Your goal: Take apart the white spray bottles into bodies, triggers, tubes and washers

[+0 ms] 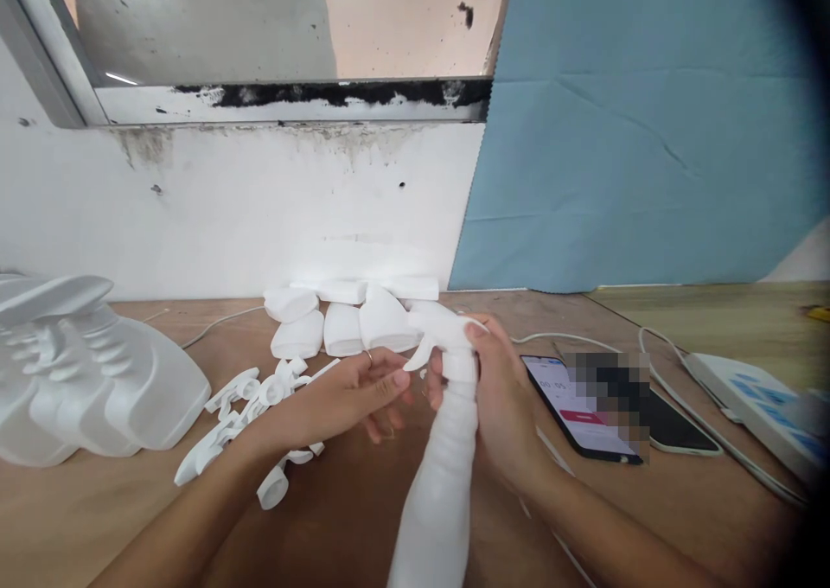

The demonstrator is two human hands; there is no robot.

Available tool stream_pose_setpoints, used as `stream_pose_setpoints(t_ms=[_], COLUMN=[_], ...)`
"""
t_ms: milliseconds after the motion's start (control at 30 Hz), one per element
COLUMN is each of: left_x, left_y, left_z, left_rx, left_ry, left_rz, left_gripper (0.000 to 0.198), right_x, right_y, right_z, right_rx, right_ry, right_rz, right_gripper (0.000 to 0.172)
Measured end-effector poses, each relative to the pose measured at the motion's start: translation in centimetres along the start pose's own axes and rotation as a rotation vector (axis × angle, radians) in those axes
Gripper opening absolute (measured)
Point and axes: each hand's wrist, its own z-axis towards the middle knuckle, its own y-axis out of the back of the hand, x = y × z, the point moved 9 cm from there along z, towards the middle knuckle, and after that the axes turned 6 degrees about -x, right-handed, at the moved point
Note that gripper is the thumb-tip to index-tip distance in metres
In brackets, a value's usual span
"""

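Note:
A white spray bottle (437,484) with a ribbed, tapering body stands tilted in front of me, its lower end cut off by the frame. Its trigger sprayer head (441,324) has a curved trigger pointing left. My right hand (499,380) is closed round the neck and head, thumb over the back of the head. Beside the trigger is my left hand (363,389), fingers apart and partly curled, thumb close to the trigger's tip; whether they touch I cannot tell. Small white plastic parts (272,389), several of them, lie in a loose pile behind my left forearm.
Large white moulded pieces (149,389) are grouped at the left. Several white sprayer-cover-like pieces (343,324) lie along the wall. Right of my hand are a lit phone (571,415), a dark phone (687,428), white cables and a power strip (756,406). Blue cloth (635,138) hangs behind.

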Motion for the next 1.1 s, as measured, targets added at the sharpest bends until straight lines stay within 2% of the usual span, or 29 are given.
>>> stream_pose_setpoints(t_ms=[100,200,300,433,533,633,800,1000,1100], left_x=[-1.3,-2.2,-2.7,-2.8,-2.2,-1.7,-1.8,-2.0,-2.2], left_y=[-0.3,-0.1,0.9,2.0,3.3,4.0,4.7,4.8,4.8], left_z=[-0.6,-1.2,-1.6,-1.3,-1.0,-0.7,-0.7,-0.4,-0.5], left_rx=[-0.073,-0.193,-0.360,-0.466,-0.535,-0.500,-0.369,-0.355,-0.356], left_ry=[-0.047,-0.104,-0.162,-0.235,-0.245,-0.217,-0.151,-0.160,-0.184], left_rz=[-0.090,-0.083,0.047,0.156,0.146,0.163,0.090,-0.092,-0.133], left_gripper=[0.042,0.050,0.049,0.037,0.046,0.051,0.043,0.032,0.026], right_x=[2.2,2.6,1.1,-1.3,-2.7,-3.3,-3.5,-3.6,-3.9], right_y=[-0.2,-0.3,-0.6,-1.7,-2.4,-2.6,-2.7,-3.2,-3.4], right_z=[1.4,2.0,1.6,0.3,-0.5,-0.6,-0.5,-0.9,-1.3], right_rx=[-0.021,-0.009,0.018,0.086,0.138,0.155,0.194,0.225,0.224], right_ry=[0.106,0.109,0.037,-0.043,-0.114,-0.124,-0.140,-0.197,-0.252], right_rz=[-0.067,-0.123,-0.145,-0.122,-0.078,-0.098,-0.116,-0.040,0.011], right_gripper=[0.014,0.016,0.019,0.019,0.019,0.023,0.026,0.028,0.034])
